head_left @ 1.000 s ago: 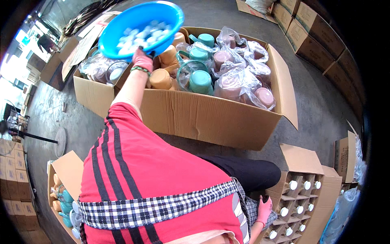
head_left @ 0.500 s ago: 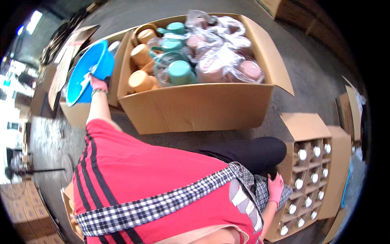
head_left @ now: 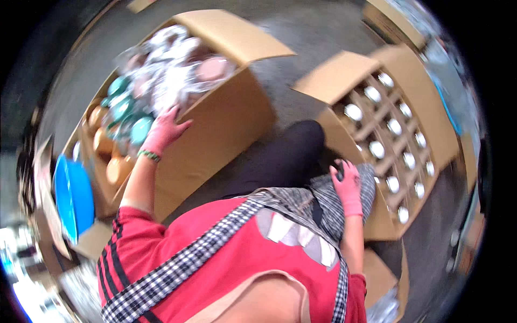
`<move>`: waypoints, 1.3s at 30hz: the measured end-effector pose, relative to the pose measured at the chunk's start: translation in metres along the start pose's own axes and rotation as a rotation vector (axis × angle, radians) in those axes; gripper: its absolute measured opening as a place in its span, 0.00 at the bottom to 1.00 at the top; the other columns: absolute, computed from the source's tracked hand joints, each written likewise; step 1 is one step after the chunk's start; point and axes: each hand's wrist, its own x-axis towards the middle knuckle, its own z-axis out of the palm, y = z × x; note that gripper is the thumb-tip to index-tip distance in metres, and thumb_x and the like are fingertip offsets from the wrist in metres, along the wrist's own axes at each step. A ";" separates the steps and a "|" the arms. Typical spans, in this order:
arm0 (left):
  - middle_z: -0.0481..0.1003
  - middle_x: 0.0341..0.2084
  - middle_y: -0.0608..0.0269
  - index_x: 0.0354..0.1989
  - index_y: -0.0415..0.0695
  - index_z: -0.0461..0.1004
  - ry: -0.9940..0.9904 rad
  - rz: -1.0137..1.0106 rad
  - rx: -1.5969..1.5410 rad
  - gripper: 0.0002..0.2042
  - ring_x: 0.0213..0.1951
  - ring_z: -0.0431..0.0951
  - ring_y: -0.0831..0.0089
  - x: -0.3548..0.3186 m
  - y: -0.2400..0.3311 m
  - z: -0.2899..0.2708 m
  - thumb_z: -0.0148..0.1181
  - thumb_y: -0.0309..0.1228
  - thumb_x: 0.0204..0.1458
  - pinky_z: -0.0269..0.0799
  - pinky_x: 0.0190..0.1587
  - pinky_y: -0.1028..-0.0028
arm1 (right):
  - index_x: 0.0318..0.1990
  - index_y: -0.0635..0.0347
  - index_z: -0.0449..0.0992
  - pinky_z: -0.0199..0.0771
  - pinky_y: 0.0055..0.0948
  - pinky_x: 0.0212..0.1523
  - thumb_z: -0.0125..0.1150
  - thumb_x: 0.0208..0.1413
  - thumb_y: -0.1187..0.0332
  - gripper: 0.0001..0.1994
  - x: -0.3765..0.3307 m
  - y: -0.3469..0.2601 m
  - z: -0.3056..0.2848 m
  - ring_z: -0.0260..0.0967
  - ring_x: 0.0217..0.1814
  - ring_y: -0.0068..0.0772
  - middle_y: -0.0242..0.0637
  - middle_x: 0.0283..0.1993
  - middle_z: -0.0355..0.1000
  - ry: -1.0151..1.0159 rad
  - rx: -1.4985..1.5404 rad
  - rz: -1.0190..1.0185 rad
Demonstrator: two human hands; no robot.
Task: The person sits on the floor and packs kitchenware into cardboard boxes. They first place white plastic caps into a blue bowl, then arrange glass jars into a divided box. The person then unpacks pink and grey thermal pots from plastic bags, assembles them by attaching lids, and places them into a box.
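My left hand (head_left: 166, 130), in a pink glove, is open with its fingers spread. It reaches over the near rim of a big cardboard box (head_left: 226, 129), beside a teal mug (head_left: 141, 130) and the clear plastic wrap (head_left: 167, 81) around pink mugs (head_left: 211, 69). Orange mugs (head_left: 118, 170) stand at the box's left end. My right hand (head_left: 348, 185), also gloved in pink, rests by the grey cloth (head_left: 350, 207) on my lap. Its thumb stands apart from the fingers, with a dark patch between them that I cannot make out.
To my right stands an open carton (head_left: 385, 226) with brown dividers (head_left: 383, 126) and several white-topped items (head_left: 394, 127) in its cells. A blue basin (head_left: 74, 196) leans at the left end of the mug box. My bent knee (head_left: 307, 134) lies between the two boxes.
My left hand has let go of the blue basin and moved right to the mug box. The view has turned to the right. My right hand stays at my lap.
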 end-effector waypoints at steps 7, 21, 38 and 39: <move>0.74 0.25 0.49 0.31 0.37 0.73 -0.199 -0.150 -0.220 0.18 0.32 0.75 0.58 0.011 -0.008 0.008 0.59 0.40 0.37 0.68 0.36 0.67 | 0.32 0.61 0.68 0.64 0.36 0.39 0.57 0.41 0.69 0.10 -0.048 -0.008 -0.038 0.64 0.37 0.45 0.41 0.34 0.67 0.241 0.158 0.035; 0.71 0.34 0.44 0.31 0.35 0.73 -0.034 -0.192 0.029 0.19 0.39 0.72 0.53 0.174 0.054 0.019 0.56 0.41 0.39 0.67 0.41 0.62 | 0.33 0.59 0.70 0.64 0.35 0.41 0.56 0.42 0.65 0.11 -0.069 -0.019 -0.057 0.63 0.38 0.42 0.39 0.34 0.66 0.056 -0.062 0.219; 0.71 0.34 0.42 0.38 0.32 0.68 0.029 0.362 -0.009 0.16 0.39 0.69 0.50 0.102 0.145 0.048 0.51 0.32 0.43 0.63 0.43 0.63 | 0.30 0.59 0.68 0.63 0.36 0.40 0.53 0.43 0.60 0.12 -0.103 -0.008 -0.036 0.63 0.38 0.41 0.40 0.33 0.65 0.233 -0.066 0.108; 0.71 0.34 0.42 0.38 0.32 0.68 0.006 0.362 -0.031 0.16 0.39 0.69 0.50 0.089 0.150 0.047 0.52 0.32 0.43 0.63 0.43 0.63 | 0.31 0.59 0.68 0.63 0.36 0.41 0.53 0.43 0.60 0.12 -0.112 -0.009 -0.049 0.63 0.38 0.41 0.40 0.33 0.65 0.321 0.004 0.141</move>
